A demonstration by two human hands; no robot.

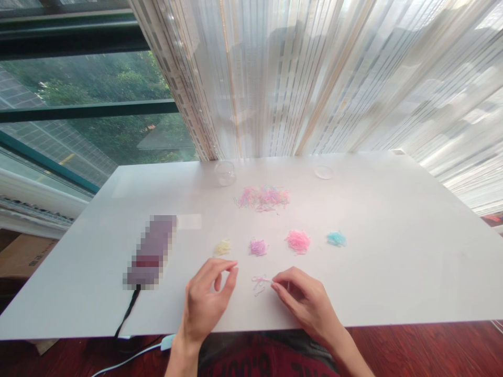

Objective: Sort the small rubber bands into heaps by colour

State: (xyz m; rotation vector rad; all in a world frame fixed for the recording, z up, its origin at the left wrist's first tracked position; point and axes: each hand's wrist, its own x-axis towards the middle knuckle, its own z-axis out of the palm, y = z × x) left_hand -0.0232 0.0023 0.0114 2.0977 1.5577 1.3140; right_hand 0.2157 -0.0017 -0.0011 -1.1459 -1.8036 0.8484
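My right hand (304, 296) pinches the end of a pale, thin rubber band (268, 280) between thumb and forefinger, low over the table. Beside those fingertips lie a few loose pinkish bands (259, 291). To their left, my left hand (208, 290) hovers with thumb and forefinger curved towards each other, a narrow gap between the tips and nothing visible in it. Beyond both hands runs a row of small heaps: yellow (222, 247), purple (258, 247), pink (298, 242) and light blue (336, 239). A larger mixed-colour heap (263, 198) lies farther back.
A clear round container (225, 174) and a clear disc like a lid (324, 172) stand near the back edge of the white table (393, 220). At left lies a blurred purple object (151, 251) with a black strap (128, 314). Striped curtains (275, 78) hang behind.
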